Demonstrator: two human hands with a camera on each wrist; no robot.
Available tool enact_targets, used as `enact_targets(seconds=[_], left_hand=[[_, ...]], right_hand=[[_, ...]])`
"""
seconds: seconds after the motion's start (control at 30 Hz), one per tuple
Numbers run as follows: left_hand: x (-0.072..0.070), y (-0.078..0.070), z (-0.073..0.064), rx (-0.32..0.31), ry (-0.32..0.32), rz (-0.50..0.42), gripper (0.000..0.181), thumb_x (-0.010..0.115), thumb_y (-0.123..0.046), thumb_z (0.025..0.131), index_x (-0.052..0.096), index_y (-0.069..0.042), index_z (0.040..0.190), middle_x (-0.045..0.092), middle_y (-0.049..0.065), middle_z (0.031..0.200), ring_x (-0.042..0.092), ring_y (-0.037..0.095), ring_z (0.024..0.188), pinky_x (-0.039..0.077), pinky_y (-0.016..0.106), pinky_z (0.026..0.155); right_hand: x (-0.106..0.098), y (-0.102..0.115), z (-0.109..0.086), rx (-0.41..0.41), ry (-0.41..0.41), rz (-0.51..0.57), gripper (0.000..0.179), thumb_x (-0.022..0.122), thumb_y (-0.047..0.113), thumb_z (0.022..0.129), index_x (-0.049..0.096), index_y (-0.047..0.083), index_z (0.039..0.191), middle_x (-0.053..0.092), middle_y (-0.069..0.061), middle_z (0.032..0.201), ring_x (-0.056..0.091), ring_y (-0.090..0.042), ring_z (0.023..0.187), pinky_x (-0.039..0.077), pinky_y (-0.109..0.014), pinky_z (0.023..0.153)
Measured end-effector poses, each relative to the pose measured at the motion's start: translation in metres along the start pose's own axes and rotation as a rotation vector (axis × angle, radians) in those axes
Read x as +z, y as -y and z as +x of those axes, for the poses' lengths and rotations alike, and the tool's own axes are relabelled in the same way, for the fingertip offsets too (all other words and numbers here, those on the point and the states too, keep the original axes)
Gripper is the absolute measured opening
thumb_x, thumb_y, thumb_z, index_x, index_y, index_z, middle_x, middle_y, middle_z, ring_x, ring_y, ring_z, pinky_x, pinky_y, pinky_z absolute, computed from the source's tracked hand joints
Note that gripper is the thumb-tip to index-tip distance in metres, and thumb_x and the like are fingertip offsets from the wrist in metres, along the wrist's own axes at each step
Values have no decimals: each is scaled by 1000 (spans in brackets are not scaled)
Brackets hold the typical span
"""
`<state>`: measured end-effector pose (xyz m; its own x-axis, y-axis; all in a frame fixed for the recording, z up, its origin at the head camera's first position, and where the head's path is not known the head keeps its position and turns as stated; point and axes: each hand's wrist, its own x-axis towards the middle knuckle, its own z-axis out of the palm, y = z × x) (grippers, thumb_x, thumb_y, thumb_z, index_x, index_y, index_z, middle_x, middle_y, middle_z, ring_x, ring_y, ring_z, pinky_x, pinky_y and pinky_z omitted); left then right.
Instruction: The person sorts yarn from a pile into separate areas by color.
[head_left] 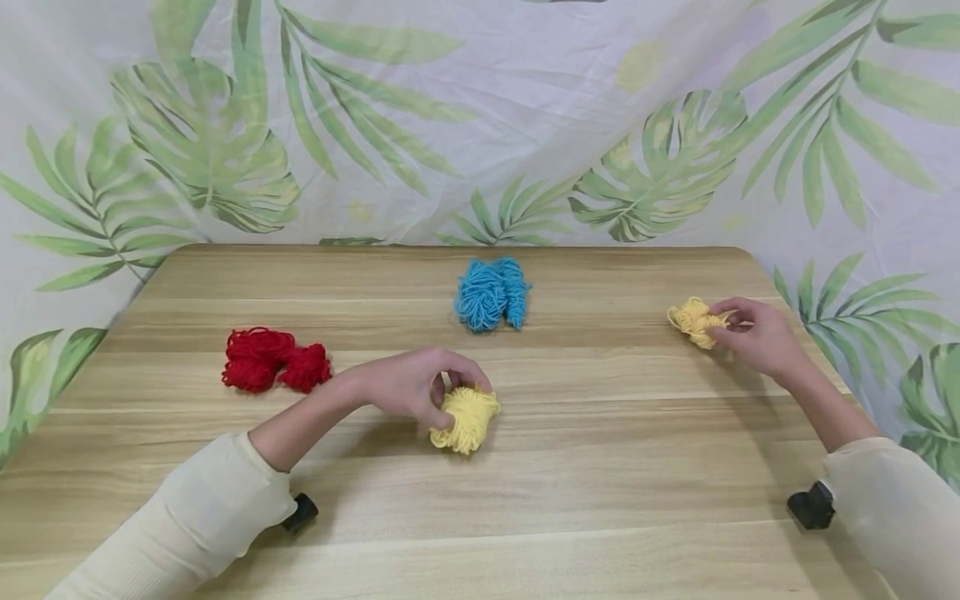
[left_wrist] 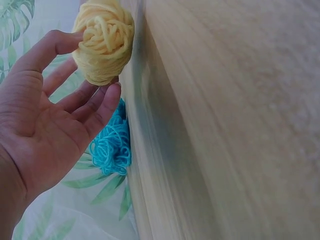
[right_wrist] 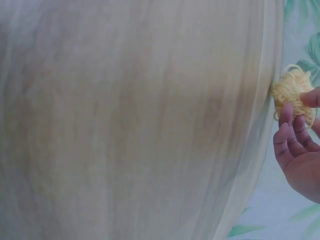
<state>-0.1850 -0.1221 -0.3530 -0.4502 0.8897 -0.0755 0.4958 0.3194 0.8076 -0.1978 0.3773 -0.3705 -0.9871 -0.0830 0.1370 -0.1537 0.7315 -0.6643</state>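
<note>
Near the middle of the table, the left hand (head_left: 420,387) grips a yellow ball of yarn (head_left: 467,421) between thumb and fingers. The left wrist view shows this yarn ball (left_wrist: 104,42) at the fingertips, its strands wound round. Over at the right side, the right hand (head_left: 761,337) pinches a smaller, looser yellow yarn bundle (head_left: 693,321). In the right wrist view that bundle (right_wrist: 292,92) sits between the thumb and the curled fingers, with part of the hand cut off by the frame's edge.
Blue yarn (head_left: 483,296), in two bunches side by side, lies at the back middle of the wooden table (head_left: 600,517). Two bunches of red yarn (head_left: 258,358) lie at the left, close to the left forearm. A leaf-print cloth (head_left: 525,108) hangs behind the table.
</note>
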Motion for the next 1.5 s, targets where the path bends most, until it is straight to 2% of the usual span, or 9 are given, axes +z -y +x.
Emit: enact_targets(seconds=[0.2,0.37,0.6,0.77,0.87,1.0,1.17,1.37,1.5], left_hand=[[0,-2,4,10,-45,6,46,76,3,79,68,-1,124,68,1,112,58,17,99,58,33,73],[0,-3,7,4,-67,17,47,76,3,79,68,-1,125,68,1,112,59,18,99,59,34,74],[-1,-4,7,8,-80,31,47,76,2,78,68,-1,125,70,2,112,59,18,99,59,36,75],[-2,-5,9,26,-83,33,47,75,2,78,68,1,125,70,3,112,59,18,99,59,36,74],[-3,-6,12,45,-93,36,46,76,2,79,67,1,124,70,4,111,59,18,98,59,35,73],[-3,-7,17,67,-115,62,46,76,1,79,67,1,124,70,5,109,60,17,98,59,36,74],[-3,-10,24,65,-142,78,45,75,-1,79,68,1,124,70,6,110,60,17,97,59,38,74],[-2,-13,33,59,-181,68,47,76,-2,80,66,4,126,68,8,109,59,17,95,60,37,75],[-1,-16,39,84,-203,87,48,76,-2,80,66,4,126,70,9,112,60,18,95,61,38,75]], right_hand=[[-7,-4,-1,95,54,45,37,66,7,99,54,-15,127,66,-5,78,66,-6,60,49,-20,52],[-12,-6,-1,100,100,-34,49,63,10,101,47,-21,135,69,-10,78,65,-6,61,50,-21,56],[-16,-8,-1,41,79,-245,59,69,20,99,47,-22,136,70,-20,84,66,-18,64,49,-26,60],[-13,-8,-2,-86,-12,-295,55,75,12,93,52,-13,137,65,-34,102,69,-44,81,55,-51,71],[-12,-8,-3,-191,-33,-337,52,77,5,90,56,-7,136,62,-36,110,68,-48,86,52,-60,73],[-12,-7,0,-254,25,-377,45,76,2,92,61,-5,134,64,-35,117,69,-46,90,54,-54,68],[-13,-7,3,-213,102,-321,42,74,2,94,61,-10,132,66,-37,118,69,-47,91,58,-46,69],[-16,-8,5,-185,107,-251,38,75,0,92,65,-12,126,69,-33,102,72,-49,86,52,-19,64],[-17,-8,5,-171,116,-192,37,75,-3,92,64,-15,125,68,-33,100,71,-53,87,52,-15,63]])
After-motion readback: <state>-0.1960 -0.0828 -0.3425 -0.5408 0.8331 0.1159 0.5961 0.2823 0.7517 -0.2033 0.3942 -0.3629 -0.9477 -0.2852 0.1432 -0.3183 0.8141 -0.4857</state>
